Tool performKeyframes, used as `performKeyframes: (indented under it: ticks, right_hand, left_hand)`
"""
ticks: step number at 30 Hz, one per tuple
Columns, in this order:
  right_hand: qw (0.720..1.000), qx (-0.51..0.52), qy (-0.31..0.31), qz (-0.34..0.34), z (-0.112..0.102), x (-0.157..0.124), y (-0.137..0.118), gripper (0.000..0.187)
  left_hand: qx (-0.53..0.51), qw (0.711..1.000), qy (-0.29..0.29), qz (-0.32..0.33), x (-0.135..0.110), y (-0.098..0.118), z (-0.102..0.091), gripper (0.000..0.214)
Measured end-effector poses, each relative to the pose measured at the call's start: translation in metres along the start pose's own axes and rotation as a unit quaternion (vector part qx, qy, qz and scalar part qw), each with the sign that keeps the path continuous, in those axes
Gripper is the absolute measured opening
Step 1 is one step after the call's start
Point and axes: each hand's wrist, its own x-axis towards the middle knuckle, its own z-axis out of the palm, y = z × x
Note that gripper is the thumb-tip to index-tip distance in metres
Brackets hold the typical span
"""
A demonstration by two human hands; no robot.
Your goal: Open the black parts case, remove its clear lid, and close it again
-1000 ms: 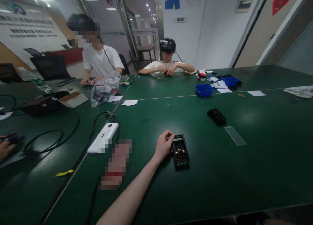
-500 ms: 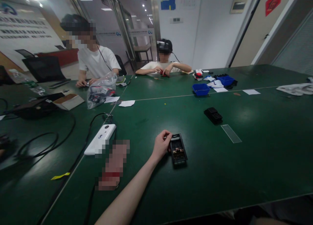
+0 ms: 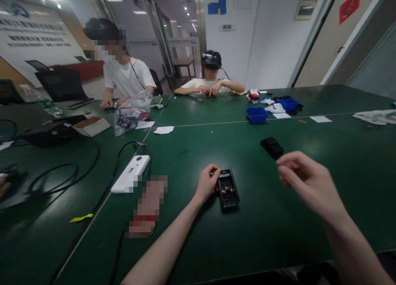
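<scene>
My left hand is closed on the upper left edge of a black plastic housing, an open shell with brassy metal contacts inside. The housing is tilted slightly against the green table. On the right, my right hand hangs over the table with its fingers loosely bent and thumb apart; nothing shows in it. Just beyond its fingertips lies a black ridged plastic piece. The spot where a clear strip lay is now covered by my right hand.
To the left are a white power bank marked 5, a blurred-out pinkish phone-shaped item and black cables. Farther back lie a clear plastic bag and blue trays. Two people work at the far side.
My right hand has come into view from the right, reaching over the place of the clear strip. My left hand keeps its hold on the black housing. The view has shifted slightly.
</scene>
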Motion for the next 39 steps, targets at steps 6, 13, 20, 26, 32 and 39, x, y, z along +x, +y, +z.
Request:
performKeyframes:
  ticks: [6, 13, 20, 26, 32, 39]
  right_hand:
    - [0.895, -0.405, -0.114, 0.151, 0.011, 0.063, 0.047, 0.042]
    - [0.887, -0.412, -0.161, 0.130, 0.041, 0.045, 0.067, 0.036]
    - [0.925, -0.302, -0.229, 0.005, 0.082, 0.049, -0.002, 0.039]
    - [0.959, 0.107, -0.242, 0.098, 0.091, 0.076, -0.008, 0.040]
    - [0.893, 0.388, -0.122, 0.193, 0.100, 0.067, -0.002, 0.038]
    - [0.852, 0.471, -0.161, 0.160, 0.114, 0.054, -0.018, 0.047]
  left_hand:
    - [-0.001, 1.000, -0.003, -0.002, 0.000, 0.002, 0.000, 0.021]
    - [0.012, 1.000, -0.004, 0.005, 0.000, -0.001, 0.000, 0.022]
    - [0.026, 0.999, -0.011, 0.016, 0.001, -0.002, -0.001, 0.023]
    - [0.015, 1.000, -0.006, 0.008, 0.001, -0.002, 0.000, 0.023]
    - [0.017, 1.000, -0.002, 0.014, 0.001, -0.005, 0.002, 0.022]
    - [0.016, 1.000, 0.003, 0.019, 0.002, -0.006, 0.001, 0.022]
